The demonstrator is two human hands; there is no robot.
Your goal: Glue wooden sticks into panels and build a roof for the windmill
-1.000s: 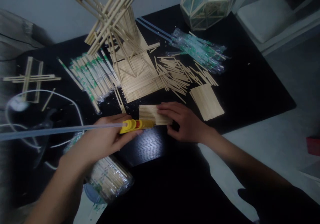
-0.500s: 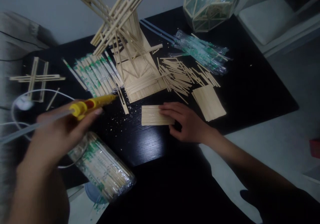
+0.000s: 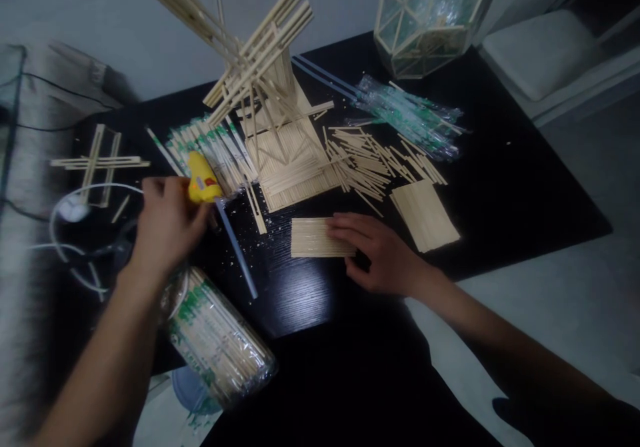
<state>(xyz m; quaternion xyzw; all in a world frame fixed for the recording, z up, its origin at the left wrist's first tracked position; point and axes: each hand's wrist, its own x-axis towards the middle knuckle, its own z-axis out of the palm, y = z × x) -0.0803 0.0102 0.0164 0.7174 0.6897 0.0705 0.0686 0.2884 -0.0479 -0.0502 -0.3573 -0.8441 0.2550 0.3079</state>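
My left hand point(image 3: 167, 224) is closed around a yellow hot glue gun point(image 3: 204, 179) at the left of the table. A long translucent glue stick point(image 3: 237, 250) sticks out of the gun toward the lower right. My right hand point(image 3: 377, 252) rests on a small flat panel of wooden sticks point(image 3: 309, 237), fingers over its right end and thumb at its near edge. A larger stick panel point(image 3: 426, 214) lies just right of this hand. Beyond both hands stands a windmill-like model of sticks point(image 3: 280, 107) with crossed blades.
Loose short sticks point(image 3: 365, 160) and plastic wrappers point(image 3: 410, 114) lie behind my right hand. Wrapped chopsticks point(image 3: 215, 147) lie behind the glue gun, and a full pack point(image 3: 220, 334) is at the front edge. A white cable point(image 3: 53, 224) loops at left; a faceted container point(image 3: 425, 30) stands far right.
My left hand has turned the glue gun, so the glue stick now points toward the lower right instead of left. My right hand stays on the small panel; the view has shifted slightly.
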